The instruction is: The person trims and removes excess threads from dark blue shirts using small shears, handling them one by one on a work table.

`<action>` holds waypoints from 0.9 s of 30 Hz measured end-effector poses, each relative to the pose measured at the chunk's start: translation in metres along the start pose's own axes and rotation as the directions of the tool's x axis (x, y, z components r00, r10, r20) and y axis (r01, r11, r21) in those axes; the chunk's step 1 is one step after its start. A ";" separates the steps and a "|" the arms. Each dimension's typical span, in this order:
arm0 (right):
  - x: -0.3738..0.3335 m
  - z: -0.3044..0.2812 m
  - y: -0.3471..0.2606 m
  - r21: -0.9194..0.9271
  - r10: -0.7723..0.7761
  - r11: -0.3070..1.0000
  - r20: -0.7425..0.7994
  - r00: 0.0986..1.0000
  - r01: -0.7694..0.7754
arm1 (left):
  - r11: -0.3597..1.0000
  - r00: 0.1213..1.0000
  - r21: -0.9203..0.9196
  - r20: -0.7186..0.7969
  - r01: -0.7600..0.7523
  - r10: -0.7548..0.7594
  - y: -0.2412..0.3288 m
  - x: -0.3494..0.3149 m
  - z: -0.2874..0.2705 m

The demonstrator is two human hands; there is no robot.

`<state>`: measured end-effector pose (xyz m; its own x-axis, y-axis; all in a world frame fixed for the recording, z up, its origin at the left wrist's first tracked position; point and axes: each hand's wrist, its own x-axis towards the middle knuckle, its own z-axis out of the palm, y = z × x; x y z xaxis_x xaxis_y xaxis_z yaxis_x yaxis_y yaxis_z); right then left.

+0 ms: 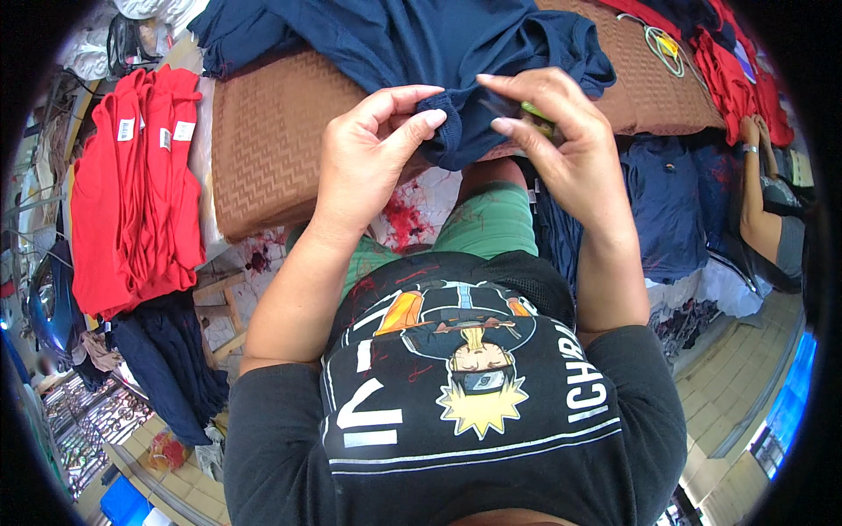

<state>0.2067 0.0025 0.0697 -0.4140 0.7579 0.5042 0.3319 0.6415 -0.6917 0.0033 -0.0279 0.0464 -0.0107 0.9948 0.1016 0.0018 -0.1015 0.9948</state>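
A navy knit garment (377,39) lies spread over the far side of a brown padded surface, and its ribbed edge is raised toward me. My left hand (367,145) pinches that ribbed edge between thumb and fingers. Just right of it, my right hand (574,140) is closed around a small pair of thread snips (537,116) with a green handle. Their blurred grey blades point left at the navy cloth, beside the ribbed edge. The palm side of the right hand hides most of the tool.
Red garments with white tags (136,193) hang over the left end of the brown padded surface (263,140). Folded navy garments (662,210) lie to the right. A pale cord (664,48) rests at the far right. Another person's arm (752,180) reaches toward red cloth (724,83).
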 end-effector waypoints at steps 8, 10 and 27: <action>-0.004 0.026 0.005 0.044 0.006 0.999 -0.137 0.991 0.000 | 0.999 1.000 -0.030 -0.012 -0.011 0.011 0.004 -0.001 0.002; -0.002 0.027 0.007 0.043 -0.016 0.999 -0.149 0.989 0.023 | 1.000 1.000 -0.015 -0.012 -0.010 0.010 0.003 -0.002 0.002; -0.001 0.029 0.011 0.207 0.050 0.978 -0.118 0.992 -0.025 | 0.999 1.000 -0.047 0.024 0.019 -0.018 0.004 -0.001 0.002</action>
<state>0.1860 0.0047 0.0465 -0.2941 0.7979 0.5262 0.1591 0.5837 -0.7962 0.0053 -0.0291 0.0500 0.0137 0.9964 0.0839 -0.0452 -0.0832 0.9955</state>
